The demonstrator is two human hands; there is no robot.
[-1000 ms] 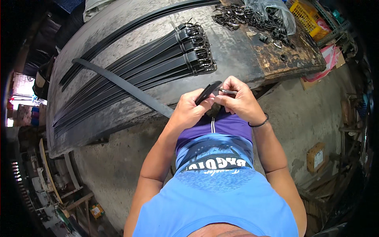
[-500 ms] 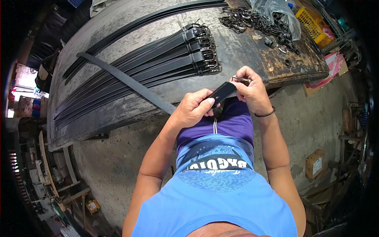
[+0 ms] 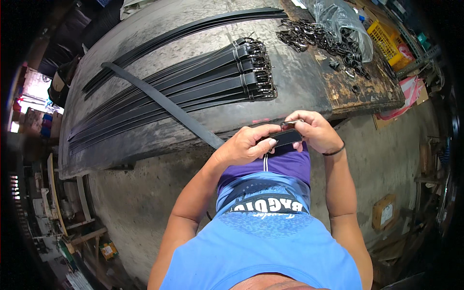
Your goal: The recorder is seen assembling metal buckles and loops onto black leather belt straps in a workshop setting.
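Note:
A black leather belt strap (image 3: 169,106) runs from the table across a stack of belts to my hands. My left hand (image 3: 244,145) pinches it near its stitched end (image 3: 287,138), thumb on top. At that end my right hand (image 3: 316,131) grips a metal buckle (image 3: 291,124) between thumb and fingers. The buckle lies against the strap's upper edge; whether the strap passes through it I cannot tell. Beyond my hands, finished-looking belts with buckles (image 3: 263,72) lie stacked side by side, buckle ends to the right.
The dark worktable (image 3: 304,87) spans the far side. More plain black straps (image 3: 203,31) lie at its back. At the far right are a heap of metal buckles (image 3: 333,41), a clear plastic bag (image 3: 355,29) and a yellow crate (image 3: 384,43). A cardboard box (image 3: 383,212) stands lower right.
The strap end has turned from slanting to nearly level. My right hand has lowered, bringing the buckle against the strap near my left fingers.

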